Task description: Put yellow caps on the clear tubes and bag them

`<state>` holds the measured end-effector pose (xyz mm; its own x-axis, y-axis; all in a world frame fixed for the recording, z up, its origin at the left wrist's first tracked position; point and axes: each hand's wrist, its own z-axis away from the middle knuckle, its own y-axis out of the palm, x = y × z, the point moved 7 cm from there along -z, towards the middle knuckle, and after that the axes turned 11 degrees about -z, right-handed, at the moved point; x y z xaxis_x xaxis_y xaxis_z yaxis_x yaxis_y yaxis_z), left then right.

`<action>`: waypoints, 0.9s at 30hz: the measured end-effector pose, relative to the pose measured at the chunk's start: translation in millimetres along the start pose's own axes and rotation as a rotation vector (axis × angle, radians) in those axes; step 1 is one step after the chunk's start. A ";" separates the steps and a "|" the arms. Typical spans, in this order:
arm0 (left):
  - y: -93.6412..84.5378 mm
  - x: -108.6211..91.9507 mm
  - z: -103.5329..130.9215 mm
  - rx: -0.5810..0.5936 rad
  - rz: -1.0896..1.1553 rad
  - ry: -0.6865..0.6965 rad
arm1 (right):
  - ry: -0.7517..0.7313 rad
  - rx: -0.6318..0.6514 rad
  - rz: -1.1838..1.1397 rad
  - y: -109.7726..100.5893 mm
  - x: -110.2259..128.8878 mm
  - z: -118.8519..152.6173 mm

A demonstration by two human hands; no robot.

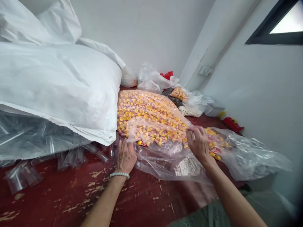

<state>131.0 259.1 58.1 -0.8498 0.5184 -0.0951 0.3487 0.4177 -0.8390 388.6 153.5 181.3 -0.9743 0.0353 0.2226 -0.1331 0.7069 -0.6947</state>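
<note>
A large clear plastic bag [151, 107] full of small yellow and red pieces lies on the red table [142, 201], its loose film spread toward the front. My left hand [126, 156], with a beaded bracelet at the wrist, is at the bag's near left edge; its fingertips are partly hidden by the film, so its grip is unclear. My right hand [198, 142] has its fingers curled on the bag's film at the right side. Beside it, a second clear bag [251, 154] holds more yellow and red pieces.
A big white sack [59, 91] rises at the left, above clear plastic tubes [23, 176]. Behind the bag are more plastic bags [151, 78], a white box [213, 109] and a red object [232, 124] near the wall.
</note>
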 end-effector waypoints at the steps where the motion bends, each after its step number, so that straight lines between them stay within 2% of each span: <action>1: -0.9 3.7 -0.1 -0.017 0.023 -0.029 | -0.133 0.042 -0.118 -1.8 25.7 18.6; 2: -1.9 7.2 0.0 -0.038 0.044 -0.057 | -0.205 0.157 -0.210 3.9 46.4 37.4; 4: -4.0 12.9 0.4 -0.082 0.087 -0.104 | -0.205 0.351 -0.287 23.3 69.2 68.1; 6: -5.4 16.4 0.5 -0.118 0.139 -0.135 | -0.155 0.443 -0.294 48.2 72.3 82.1; 8: -5.6 18.7 0.3 -0.142 0.207 -0.162 | -0.145 0.453 -0.278 73.1 65.1 76.6; 10: -5.8 21.0 -0.5 -0.160 0.273 -0.191 | -0.137 0.437 -0.240 96.7 52.4 54.3; 12: -6.3 23.3 -1.9 -0.168 0.309 -0.222 | -0.123 0.432 -0.186 118.7 39.8 21.0; 14: -6.6 25.6 -4.0 -0.156 0.295 -0.254 | -0.135 0.480 -0.126 142.2 31.6 -16.4; 16: -5.5 27.3 -6.3 -0.114 0.244 -0.286 | -0.150 0.549 -0.040 166.7 25.3 -52.5; 20: -0.7 27.5 -9.7 0.008 0.115 -0.316 | -0.060 0.614 0.108 207.9 10.0 -107.7; 23: 1.6 24.3 -11.5 0.069 0.069 -0.292 | -0.050 0.606 0.135 223.0 10.0 -126.2; 27: 2.8 22.9 -12.3 0.108 0.045 -0.294 | -0.067 0.602 0.119 213.4 23.1 -122.1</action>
<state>117.4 281.3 60.1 -0.9179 0.2899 -0.2710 0.3578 0.3093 -0.8811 359.9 391.5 121.7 -0.9954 0.0311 0.0902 -0.0833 0.1773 -0.9806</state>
